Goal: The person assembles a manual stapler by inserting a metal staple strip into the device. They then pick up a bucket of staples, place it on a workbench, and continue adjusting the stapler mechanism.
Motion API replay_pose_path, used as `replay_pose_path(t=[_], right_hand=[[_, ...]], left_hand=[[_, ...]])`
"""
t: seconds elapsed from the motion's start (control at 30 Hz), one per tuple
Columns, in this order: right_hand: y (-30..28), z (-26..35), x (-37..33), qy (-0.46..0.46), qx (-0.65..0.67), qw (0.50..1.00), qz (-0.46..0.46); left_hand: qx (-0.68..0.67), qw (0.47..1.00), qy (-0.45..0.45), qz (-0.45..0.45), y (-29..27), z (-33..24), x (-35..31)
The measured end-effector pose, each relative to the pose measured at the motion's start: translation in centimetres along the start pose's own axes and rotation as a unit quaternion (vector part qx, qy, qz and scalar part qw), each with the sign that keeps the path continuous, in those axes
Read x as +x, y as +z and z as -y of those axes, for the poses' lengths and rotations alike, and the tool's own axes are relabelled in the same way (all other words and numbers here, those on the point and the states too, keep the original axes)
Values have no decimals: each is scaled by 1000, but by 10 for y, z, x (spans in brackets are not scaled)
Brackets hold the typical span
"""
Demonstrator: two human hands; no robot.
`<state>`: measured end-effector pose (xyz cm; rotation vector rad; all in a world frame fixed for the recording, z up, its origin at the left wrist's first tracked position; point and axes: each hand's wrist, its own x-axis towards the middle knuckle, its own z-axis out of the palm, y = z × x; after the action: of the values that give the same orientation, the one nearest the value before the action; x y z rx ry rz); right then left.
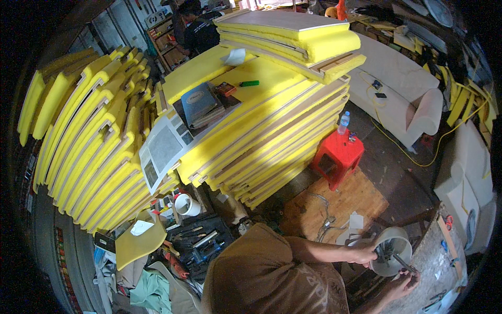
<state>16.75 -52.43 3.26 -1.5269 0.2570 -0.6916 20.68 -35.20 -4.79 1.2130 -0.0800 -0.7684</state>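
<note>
At the lower right, my left hand point(362, 255) is closed on the near rim of a whitish round bucket point(401, 242). Dark, thin pieces lie inside it, too small to name. My right hand point(401, 285) is beside the bucket's lower edge, its fingers wrapped round a dark, bar-like tool point(406, 264). One end of that tool reaches over the rim into the bucket. Part of the bucket's wall is hidden behind my left hand.
Stacked yellow foam-padded panels point(261, 162) rise ahead, with more panels point(89, 157) leaning left. A red stool point(340, 152) holds a water bottle point(343, 123). Right of the bucket is a worktable point(436, 261). Tools point(201, 243) lie lower left. A person point(201, 31) stands far back.
</note>
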Motion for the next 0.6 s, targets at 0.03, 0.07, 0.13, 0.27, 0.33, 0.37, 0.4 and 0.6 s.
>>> replay_pose_path(t=[0.03,0.07,0.13,0.27,0.33,0.37,0.4,0.6], right_hand=[[0,-1,0,3,14,1000,-8],[3,-5,1,9,32,999,-8],[8,-10,3,22,45,999,-17],[13,-3,0,36,34,998,-48],[14,-5,1,33,21,999,-37],[10,-6,1,28,4,999,-36],[6,-7,1,23,-13,999,-35],[9,-17,6,-3,-43,999,-6]], left_hand=[[-2,1000,-11,6,-1,3,2],[-5,1000,-9,0,-5,6,3],[-13,1000,-6,-10,-11,11,4],[-6,1000,3,-30,-15,14,6],[-3,1000,16,-4,-22,19,11],[-5,1000,14,1,-20,18,11],[-6,1000,13,6,-18,16,12],[-19,1000,16,11,-31,38,29]])
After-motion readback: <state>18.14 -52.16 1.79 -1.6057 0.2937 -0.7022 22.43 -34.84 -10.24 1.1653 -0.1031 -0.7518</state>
